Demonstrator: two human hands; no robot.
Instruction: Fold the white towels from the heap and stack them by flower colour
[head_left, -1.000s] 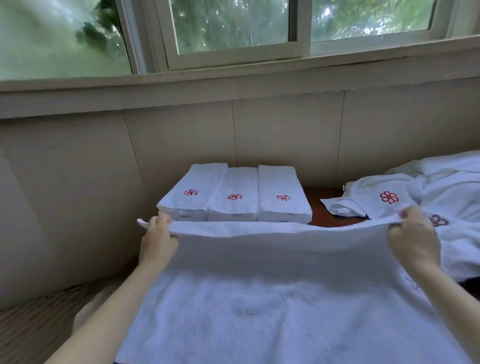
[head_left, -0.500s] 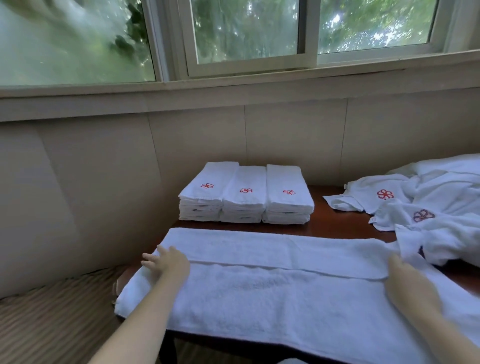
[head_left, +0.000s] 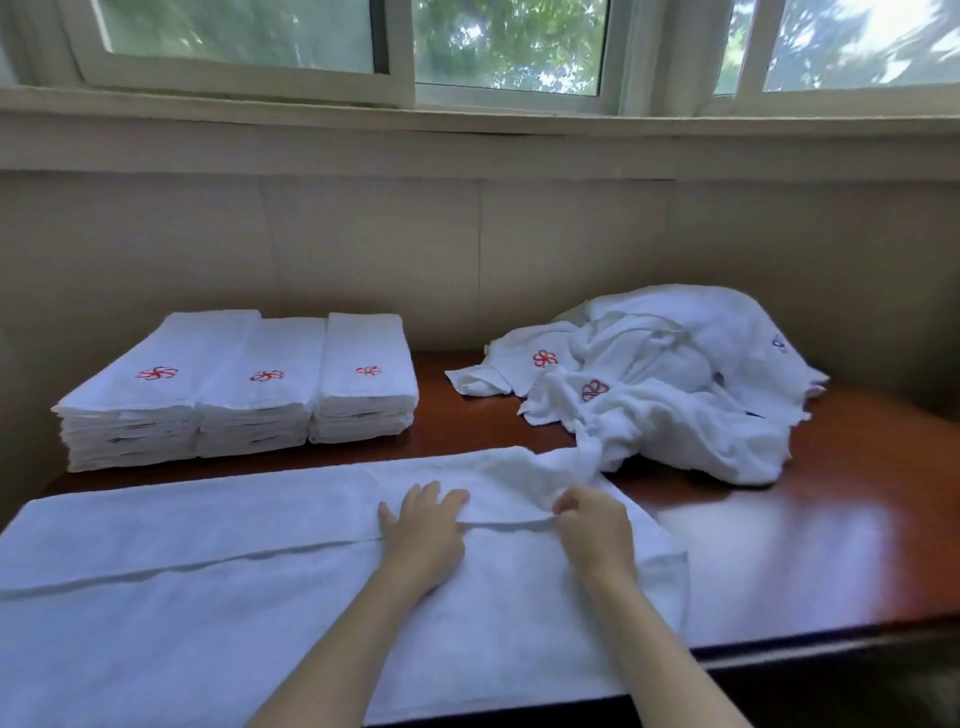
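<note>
A white towel (head_left: 218, 587) lies spread along the near edge of the table, its far strip folded toward me so a hem runs across its middle. My left hand (head_left: 423, 530) rests flat on that hem with fingers straight. Just to its right, my right hand (head_left: 592, 525) pinches the folded edge, where the cloth bunches up. At the back left stand three stacks of folded white towels (head_left: 239, 384), each with a red flower on top. A heap of unfolded towels (head_left: 670, 384) lies at the back right, showing red, dark red and blue flowers.
The brown wooden table (head_left: 831, 540) shows bare glossy wood at the right, in front of the heap. A beige tiled wall and a window sill run behind the stacks and the heap. The table's front edge drops off at lower right.
The towel went from held up by both far corners to lying folded on the table. Both hands then moved from the towel's ends toward its right-centre, and the view shifted right.
</note>
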